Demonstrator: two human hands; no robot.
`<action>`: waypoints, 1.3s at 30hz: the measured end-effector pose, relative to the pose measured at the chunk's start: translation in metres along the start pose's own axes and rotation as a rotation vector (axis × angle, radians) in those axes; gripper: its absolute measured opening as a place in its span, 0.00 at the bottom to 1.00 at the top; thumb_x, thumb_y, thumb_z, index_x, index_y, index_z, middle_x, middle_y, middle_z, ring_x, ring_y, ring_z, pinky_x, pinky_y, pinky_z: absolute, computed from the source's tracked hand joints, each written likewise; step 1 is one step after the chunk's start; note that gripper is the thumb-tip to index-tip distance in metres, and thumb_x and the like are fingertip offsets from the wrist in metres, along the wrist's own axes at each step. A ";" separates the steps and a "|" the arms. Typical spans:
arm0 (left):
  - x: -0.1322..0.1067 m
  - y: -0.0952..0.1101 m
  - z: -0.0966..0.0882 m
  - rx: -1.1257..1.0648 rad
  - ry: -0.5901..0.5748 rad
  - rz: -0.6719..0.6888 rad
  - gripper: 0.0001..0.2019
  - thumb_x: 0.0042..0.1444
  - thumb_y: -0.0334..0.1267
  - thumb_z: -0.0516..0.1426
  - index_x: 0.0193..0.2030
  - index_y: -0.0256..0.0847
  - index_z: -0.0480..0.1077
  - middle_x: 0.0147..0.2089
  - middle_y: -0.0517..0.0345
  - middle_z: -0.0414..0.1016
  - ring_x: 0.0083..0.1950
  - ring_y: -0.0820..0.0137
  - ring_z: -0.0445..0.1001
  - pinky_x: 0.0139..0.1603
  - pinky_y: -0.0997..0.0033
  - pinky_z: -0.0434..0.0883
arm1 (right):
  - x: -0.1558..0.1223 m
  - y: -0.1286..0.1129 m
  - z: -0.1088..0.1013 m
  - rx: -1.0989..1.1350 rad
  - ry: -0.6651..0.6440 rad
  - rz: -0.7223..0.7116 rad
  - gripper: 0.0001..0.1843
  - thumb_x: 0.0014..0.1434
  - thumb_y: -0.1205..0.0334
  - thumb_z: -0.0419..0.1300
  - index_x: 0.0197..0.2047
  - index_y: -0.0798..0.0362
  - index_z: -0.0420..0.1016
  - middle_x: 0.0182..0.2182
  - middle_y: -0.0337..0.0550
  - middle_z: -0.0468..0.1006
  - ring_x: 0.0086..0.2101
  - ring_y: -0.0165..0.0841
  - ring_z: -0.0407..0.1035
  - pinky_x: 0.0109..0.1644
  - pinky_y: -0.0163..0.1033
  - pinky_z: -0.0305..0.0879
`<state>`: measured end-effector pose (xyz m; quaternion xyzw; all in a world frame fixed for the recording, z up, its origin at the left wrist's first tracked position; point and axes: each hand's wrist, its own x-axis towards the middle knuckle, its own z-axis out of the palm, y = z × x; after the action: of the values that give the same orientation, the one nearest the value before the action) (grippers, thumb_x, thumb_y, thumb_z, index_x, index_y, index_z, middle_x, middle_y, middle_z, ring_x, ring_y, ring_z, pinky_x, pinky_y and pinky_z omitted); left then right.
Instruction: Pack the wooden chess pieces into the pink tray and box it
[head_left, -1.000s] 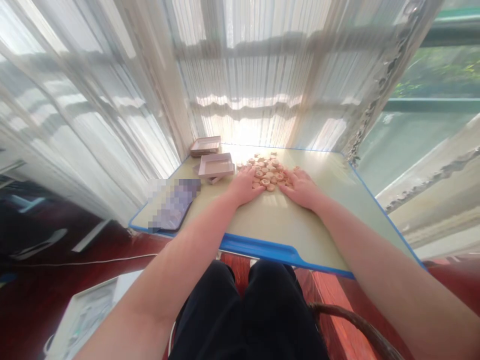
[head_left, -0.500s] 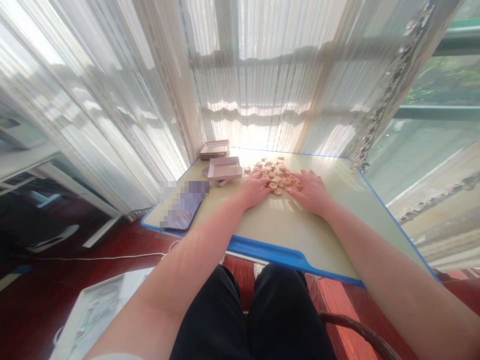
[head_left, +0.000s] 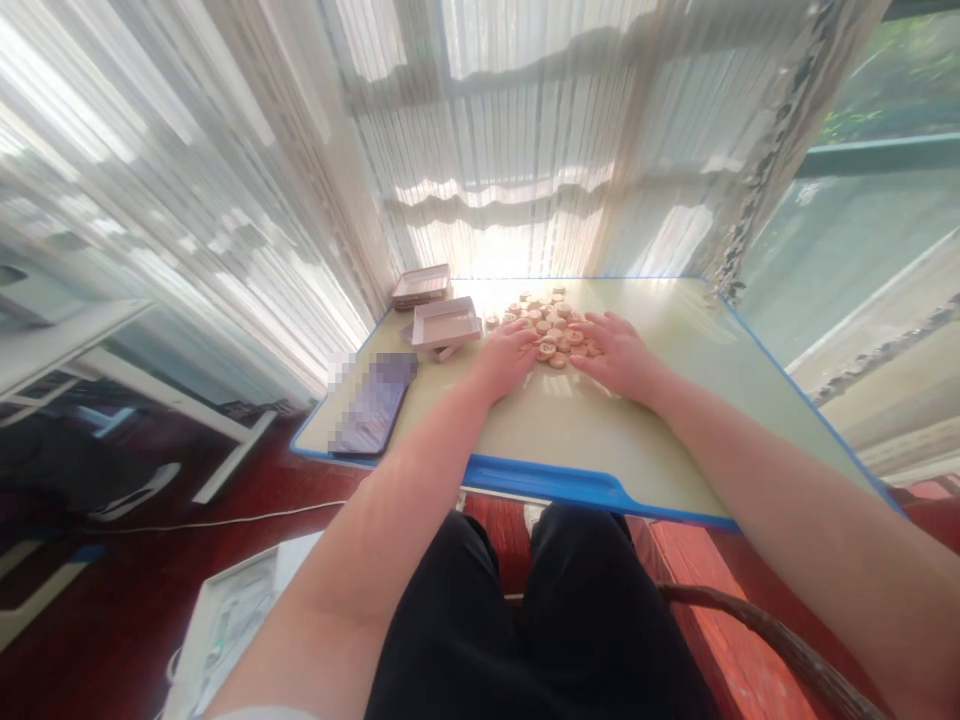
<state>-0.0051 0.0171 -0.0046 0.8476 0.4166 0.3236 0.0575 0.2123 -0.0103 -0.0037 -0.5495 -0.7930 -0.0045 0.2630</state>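
Flanking a heap of small round wooden discs [head_left: 550, 318] at mid-frame.
Left hand [head_left: 504, 358] and right hand [head_left: 619, 355] lie flat, fingers apart, on the smooth blue-edged tabletop [head_left: 570, 440]; shallow square trays [head_left: 444, 325] sit left.

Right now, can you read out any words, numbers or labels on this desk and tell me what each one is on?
No text here can be read.
On the round wooden game pieces: dark marks on the top faces, too small to read.
On the phone: screen blurred out.
On the shallow trays: no marking shows.
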 end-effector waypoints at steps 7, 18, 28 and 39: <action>-0.001 0.001 -0.002 -0.010 0.009 -0.046 0.13 0.54 0.36 0.54 0.45 0.40 0.73 0.55 0.51 0.70 0.60 0.64 0.65 0.64 0.62 0.60 | -0.002 -0.002 -0.002 0.036 0.001 -0.015 0.26 0.55 0.48 0.56 0.55 0.47 0.70 0.61 0.43 0.63 0.62 0.48 0.50 0.65 0.58 0.46; -0.004 0.003 -0.005 0.034 -0.016 -0.119 0.15 0.56 0.38 0.54 0.49 0.40 0.70 0.58 0.51 0.68 0.60 0.65 0.65 0.62 0.64 0.61 | -0.001 -0.006 -0.006 0.052 -0.021 -0.087 0.22 0.57 0.51 0.54 0.53 0.44 0.71 0.59 0.40 0.66 0.60 0.43 0.55 0.65 0.58 0.45; -0.003 0.009 -0.006 0.075 0.041 -0.081 0.13 0.55 0.38 0.54 0.46 0.39 0.72 0.55 0.52 0.71 0.59 0.64 0.65 0.62 0.63 0.61 | -0.003 -0.006 -0.004 0.076 0.016 -0.072 0.27 0.59 0.47 0.52 0.58 0.49 0.67 0.60 0.45 0.65 0.61 0.46 0.53 0.64 0.57 0.48; -0.003 0.018 -0.016 0.184 0.181 -0.034 0.09 0.57 0.36 0.51 0.39 0.41 0.72 0.48 0.52 0.73 0.54 0.64 0.66 0.60 0.63 0.62 | -0.004 -0.011 -0.004 0.110 0.012 -0.073 0.26 0.60 0.47 0.50 0.58 0.46 0.67 0.59 0.44 0.66 0.61 0.44 0.54 0.63 0.56 0.52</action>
<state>-0.0046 0.0004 0.0129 0.8095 0.4624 0.3580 -0.0527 0.2054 -0.0198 0.0011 -0.5047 -0.8102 0.0262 0.2970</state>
